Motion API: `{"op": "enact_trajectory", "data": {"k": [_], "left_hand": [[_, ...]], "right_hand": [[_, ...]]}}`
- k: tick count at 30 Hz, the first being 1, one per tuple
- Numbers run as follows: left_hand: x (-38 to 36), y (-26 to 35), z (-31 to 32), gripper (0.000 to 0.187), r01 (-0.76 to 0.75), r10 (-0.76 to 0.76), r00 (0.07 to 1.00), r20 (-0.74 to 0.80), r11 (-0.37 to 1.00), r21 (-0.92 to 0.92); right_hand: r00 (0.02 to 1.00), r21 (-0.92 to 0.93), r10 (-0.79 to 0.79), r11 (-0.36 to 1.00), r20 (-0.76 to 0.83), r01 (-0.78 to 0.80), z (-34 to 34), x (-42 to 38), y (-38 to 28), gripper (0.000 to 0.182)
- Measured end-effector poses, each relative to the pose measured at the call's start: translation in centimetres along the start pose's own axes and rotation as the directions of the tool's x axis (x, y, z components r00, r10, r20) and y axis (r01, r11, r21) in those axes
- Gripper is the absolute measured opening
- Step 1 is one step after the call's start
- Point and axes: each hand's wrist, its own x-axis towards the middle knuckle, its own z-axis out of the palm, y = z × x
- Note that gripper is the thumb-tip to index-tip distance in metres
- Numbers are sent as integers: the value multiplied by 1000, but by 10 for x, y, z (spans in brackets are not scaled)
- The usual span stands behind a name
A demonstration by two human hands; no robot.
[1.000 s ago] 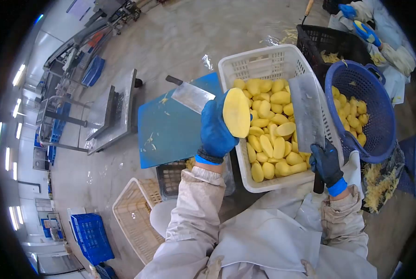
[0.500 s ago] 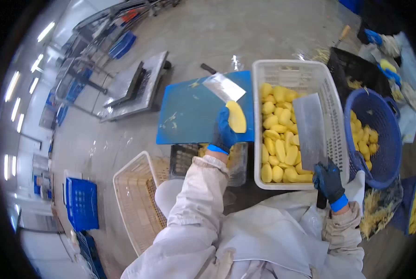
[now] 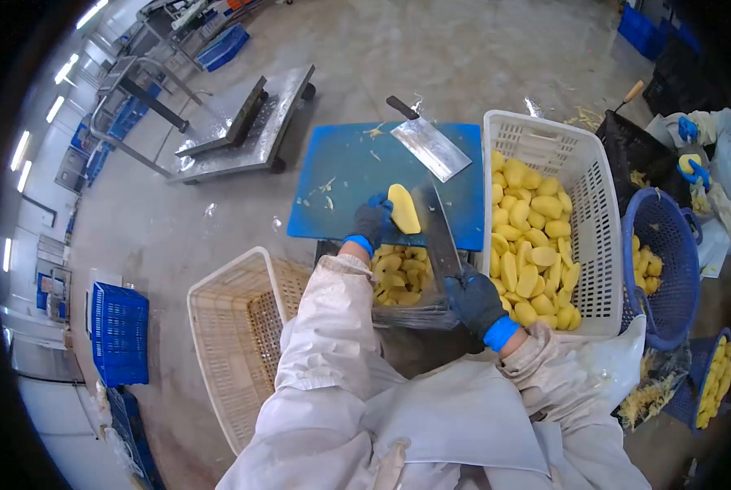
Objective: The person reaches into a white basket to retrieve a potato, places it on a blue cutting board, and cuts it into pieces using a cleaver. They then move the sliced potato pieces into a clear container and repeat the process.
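Note:
My left hand (image 3: 372,222), in a dark glove with a blue cuff, grips a peeled yellow potato (image 3: 404,210) at the near edge of the blue cutting board (image 3: 337,163). Closed around a handle, my right hand (image 3: 475,302) holds a cleaver (image 3: 440,237). Its blade stands nearly edge-on over the board's near edge, just right of the potato. A second cleaver (image 3: 435,149) lies flat at the board's far right, with its dark handle past the edge. Below the board, a container holds cut potato pieces (image 3: 400,273).
Right of the board stands a white crate (image 3: 606,245) of peeled potatoes. Beyond it is a blue round basket (image 3: 676,286) with more. Another person's gloved hands (image 3: 692,167) work at far right. A beige crate (image 3: 218,351) sits at lower left, near a wheeled metal platform (image 3: 275,106).
The cleaver in my right hand has swung left from over the white crate to beside the potato. My left hand keeps the potato near the board's edge. The view has shifted.

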Motion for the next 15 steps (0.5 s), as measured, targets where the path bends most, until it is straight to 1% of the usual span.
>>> {"op": "enact_trajectory", "data": {"k": [1, 2, 3, 5, 6, 8, 11, 12, 13, 14, 15], "left_hand": [[-3, 4, -1, 34, -12, 12, 1000, -12, 999, 44], [-6, 9, -2, 34, -25, 27, 999, -23, 996, 91], [-9, 15, -3, 34, -25, 27, 999, -23, 996, 84], [-9, 18, -2, 34, -54, 66, 996, -60, 981, 188], [-9, 18, -1, 34, -54, 66, 996, -59, 982, 183], [-5, 11, 5, 32, -9, 39, 986, -160, 983, 183], [-2, 6, 4, 32, -5, 25, 992, -127, 989, 150], [-1, 5, 4, 32, -5, 24, 991, -129, 989, 150], [0, 5, 4, 32, -2, 30, 990, -135, 979, 205], [1, 5, 4, 32, 1, 37, 989, -142, 966, 259], [1, 4, 5, 32, 4, 34, 989, -142, 966, 258]], "right_hand": [[1000, -98, -3, 995, -8, 2, 0, 0, -6, 33], [1000, -106, -1, 994, -7, 0, -2, 0, -12, 33], [1000, -127, -18, 992, -3, 18, -4, 2, -18, 33], [999, -153, -37, 988, -1, 36, -7, 8, -28, 32], [999, -148, -48, 988, 17, 50, -8, 13, -32, 33], [998, -143, -59, 988, 34, 63, -6, 21, -34, 33], [996, -198, -59, 978, 68, 72, 0, 33, -34, 33], [996, -219, -28, 975, 79, 45, 0, 35, -35, 34], [996, -240, 4, 970, 89, 18, 0, 37, -38, 34], [996, -241, 4, 970, 90, 18, -1, 39, -41, 34], [993, -265, 37, 964, 110, -7, -2, 40, -44, 33]]}}
